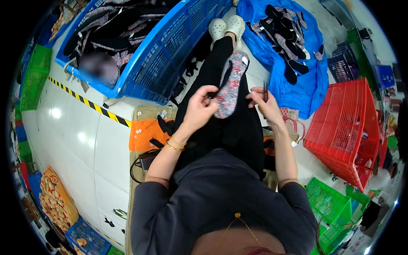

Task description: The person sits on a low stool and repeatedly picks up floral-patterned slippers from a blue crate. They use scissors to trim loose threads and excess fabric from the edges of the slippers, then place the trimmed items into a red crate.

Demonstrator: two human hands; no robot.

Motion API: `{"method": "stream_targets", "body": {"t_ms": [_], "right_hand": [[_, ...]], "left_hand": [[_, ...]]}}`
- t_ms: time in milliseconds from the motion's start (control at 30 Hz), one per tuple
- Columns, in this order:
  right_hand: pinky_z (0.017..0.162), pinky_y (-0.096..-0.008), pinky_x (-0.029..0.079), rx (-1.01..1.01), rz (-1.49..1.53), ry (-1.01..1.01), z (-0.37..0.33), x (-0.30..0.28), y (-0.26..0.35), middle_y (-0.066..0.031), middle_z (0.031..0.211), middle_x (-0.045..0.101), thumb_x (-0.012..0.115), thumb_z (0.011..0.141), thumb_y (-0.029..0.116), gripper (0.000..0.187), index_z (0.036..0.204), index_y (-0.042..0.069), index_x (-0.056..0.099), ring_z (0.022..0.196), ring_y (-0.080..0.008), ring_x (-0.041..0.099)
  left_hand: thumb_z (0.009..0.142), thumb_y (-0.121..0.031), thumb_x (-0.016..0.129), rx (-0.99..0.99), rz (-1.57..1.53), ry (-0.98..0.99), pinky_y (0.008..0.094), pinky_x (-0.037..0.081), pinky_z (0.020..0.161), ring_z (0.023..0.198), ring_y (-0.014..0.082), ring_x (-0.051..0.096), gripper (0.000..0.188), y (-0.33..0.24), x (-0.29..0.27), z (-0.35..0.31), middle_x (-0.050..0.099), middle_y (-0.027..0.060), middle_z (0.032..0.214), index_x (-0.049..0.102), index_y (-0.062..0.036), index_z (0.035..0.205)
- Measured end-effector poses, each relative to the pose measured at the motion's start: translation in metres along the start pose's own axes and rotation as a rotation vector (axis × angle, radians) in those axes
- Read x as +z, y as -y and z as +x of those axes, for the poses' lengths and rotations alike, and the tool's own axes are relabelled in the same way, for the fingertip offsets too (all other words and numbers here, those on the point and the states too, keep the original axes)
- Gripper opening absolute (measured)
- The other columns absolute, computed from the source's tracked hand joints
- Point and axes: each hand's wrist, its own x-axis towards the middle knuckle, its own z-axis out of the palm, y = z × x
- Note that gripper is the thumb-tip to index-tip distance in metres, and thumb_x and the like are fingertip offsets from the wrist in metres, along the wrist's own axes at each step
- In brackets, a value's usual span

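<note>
Head view: my left hand (200, 109) pinches the near end of a grey-and-red knitted piece (232, 89) over my legs (242, 129); my right hand (268, 108) seems to grip a thin dark item (265, 86), blurred. Held at one end, the piece could twist loose or snag on that item.

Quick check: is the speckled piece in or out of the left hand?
In: the left hand pinches the speckled piece near its lower end, thumb against its edge. The right hand is apart from it.
</note>
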Motion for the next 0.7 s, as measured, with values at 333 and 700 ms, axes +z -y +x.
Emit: {"method": "stream_targets", "body": {"t_ms": [333,700], "right_hand": [[0.087,-0.0268,0.049,-0.202,0.525,-0.113,-0.007,0.060,0.009,-0.0094,0.111,0.063,0.070,0.085,0.010,0.038,0.118,-0.004,0.055,0.093,-0.0140,0.062],[0.061,-0.0213,0.042,-0.319,-0.072,-0.226,-0.049,0.069,-0.015,0.0005,0.084,0.057,0.078,0.079,0.017,0.046,0.114,-0.003,0.056,0.068,-0.0062,0.050]], "left_hand": [[0.091,0.001,0.050,-0.201,-0.523,0.215,0.0308,0.042,0.100,0.118,0.0169,0.053,0.042,0.050,0.024,-0.021,0.054,0.0101,0.130,0.044,0.0001,0.132],[0.094,-0.017,0.063,-0.240,-0.674,-0.019,0.0246,0.042,0.094,0.103,0.0071,0.054,0.031,0.017,0.036,0.001,0.059,0.0031,0.109,0.050,-0.0016,0.117]]}}
